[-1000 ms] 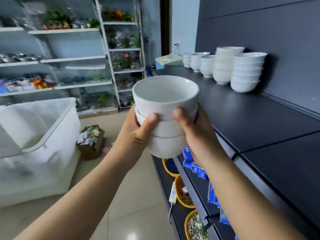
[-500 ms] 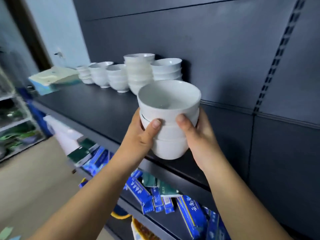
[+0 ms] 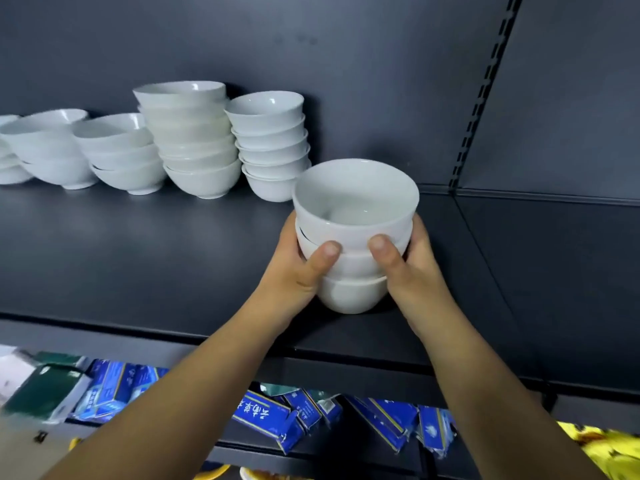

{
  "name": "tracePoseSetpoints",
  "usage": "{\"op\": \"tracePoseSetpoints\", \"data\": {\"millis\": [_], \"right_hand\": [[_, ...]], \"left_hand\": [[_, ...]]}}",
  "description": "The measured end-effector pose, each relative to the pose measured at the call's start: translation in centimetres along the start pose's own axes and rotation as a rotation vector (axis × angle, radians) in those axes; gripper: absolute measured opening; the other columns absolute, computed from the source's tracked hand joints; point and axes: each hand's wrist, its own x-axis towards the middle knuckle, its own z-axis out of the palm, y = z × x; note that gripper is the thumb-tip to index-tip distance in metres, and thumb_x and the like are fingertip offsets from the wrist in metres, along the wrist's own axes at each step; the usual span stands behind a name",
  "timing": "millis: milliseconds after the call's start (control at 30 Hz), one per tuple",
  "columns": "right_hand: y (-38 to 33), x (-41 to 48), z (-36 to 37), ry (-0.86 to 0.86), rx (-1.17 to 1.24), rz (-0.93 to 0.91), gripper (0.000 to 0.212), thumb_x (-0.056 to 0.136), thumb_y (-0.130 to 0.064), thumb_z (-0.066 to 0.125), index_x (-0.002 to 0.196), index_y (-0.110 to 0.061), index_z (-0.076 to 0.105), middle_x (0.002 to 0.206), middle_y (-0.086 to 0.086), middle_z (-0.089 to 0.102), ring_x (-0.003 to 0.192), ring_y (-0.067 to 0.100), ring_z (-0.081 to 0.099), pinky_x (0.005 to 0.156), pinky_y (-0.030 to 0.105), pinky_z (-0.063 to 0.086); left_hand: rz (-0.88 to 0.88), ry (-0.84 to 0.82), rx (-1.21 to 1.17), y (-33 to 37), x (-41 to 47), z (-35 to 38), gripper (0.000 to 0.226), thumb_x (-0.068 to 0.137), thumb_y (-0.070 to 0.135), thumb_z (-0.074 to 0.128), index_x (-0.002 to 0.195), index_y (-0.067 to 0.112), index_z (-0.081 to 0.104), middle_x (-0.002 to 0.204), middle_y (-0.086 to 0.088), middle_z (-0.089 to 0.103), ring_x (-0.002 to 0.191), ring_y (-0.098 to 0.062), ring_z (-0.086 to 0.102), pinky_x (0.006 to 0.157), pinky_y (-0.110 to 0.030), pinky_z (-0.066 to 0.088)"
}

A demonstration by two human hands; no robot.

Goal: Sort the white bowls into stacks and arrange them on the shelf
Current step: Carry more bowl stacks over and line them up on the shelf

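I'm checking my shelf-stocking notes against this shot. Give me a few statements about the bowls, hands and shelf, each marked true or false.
1. Both hands, left hand and right hand, grip the held stack. True.
2. The held stack has six bowls. False: three show.
3. Other bowl stacks stand at the back of the dark shelf. True.
4. The top held bowl is full of rice. False: it is empty.
5. Blue boxes lie on the shelf below. True.

Dim, even indoor light; small glare spots on the glossy white ceramic bowl stacks (image 3: 194, 140) at far left. Motion blur softens left edge and the blue cardboard boxes (image 3: 266, 420) below; wide-angle bending at edges.
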Motion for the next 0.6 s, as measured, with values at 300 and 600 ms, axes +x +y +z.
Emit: {"op": "tracePoseSetpoints", "data": {"millis": [300, 600], "right_hand": [[0.7, -2.0, -3.7, -0.214, -0.248, 0.150, 0.088, 0.049, -0.037, 0.079, 0.125, -0.042, 0.035, 0.125, -0.024, 0.051, 0.120, -0.006, 0.046, 0.100, 0.018, 0.040], [-0.2, 1.3, -4.5, -0.282, -0.499, 0.152, 0.088, 0.050, -0.046, 0.078, 0.128, -0.031, 0.042, 0.122, -0.021, 0.054, 0.116, -0.001, 0.051, 0.099, 0.020, 0.041]], "left_hand": [[-0.078, -0.138, 0.293, -0.6, -2.6, -1.8, 0.102, 0.059, 0.048, 0.073, 0.143, 0.018, 0.023, 0.133, 0.022, 0.045, 0.121, 0.009, 0.045, 0.100, -0.013, 0.038], [-0.148, -0.185, 0.500, 0.3, 0.7, -3.4, 0.080, 0.047, 0.048, 0.085, 0.114, 0.041, 0.042, 0.105, 0.035, 0.053, 0.096, 0.021, 0.053, 0.081, -0.002, 0.042]]}}
